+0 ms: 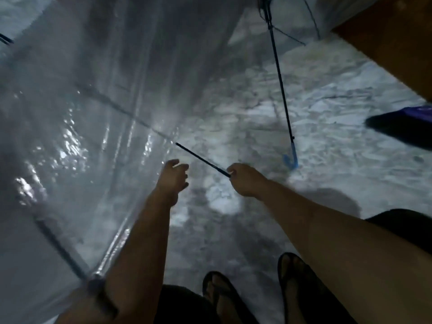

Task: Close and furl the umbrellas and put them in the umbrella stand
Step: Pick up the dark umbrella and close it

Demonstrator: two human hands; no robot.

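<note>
Umbrellas: two, clear. Right hand (244,180) grips near shaft (202,160); left hand (174,181) loose, empty.

I see my right hand (244,180) gripping the dark shaft (202,160) of a clear umbrella (93,101); my left hand (174,181) hovers with loose fingers at its canopy edge; a second umbrella with blue handle (291,157) lies on the pale floor (339,127) beyond.

Both forearms are bare, with no sleeves in sight. The left hand (174,181) and the right hand (244,180) wear no gloves or rings that can be made out. Dark shorts (184,305) cover the thighs. On the feet are dark flip-flops (218,298) with toe straps, toes uncovered.
</note>
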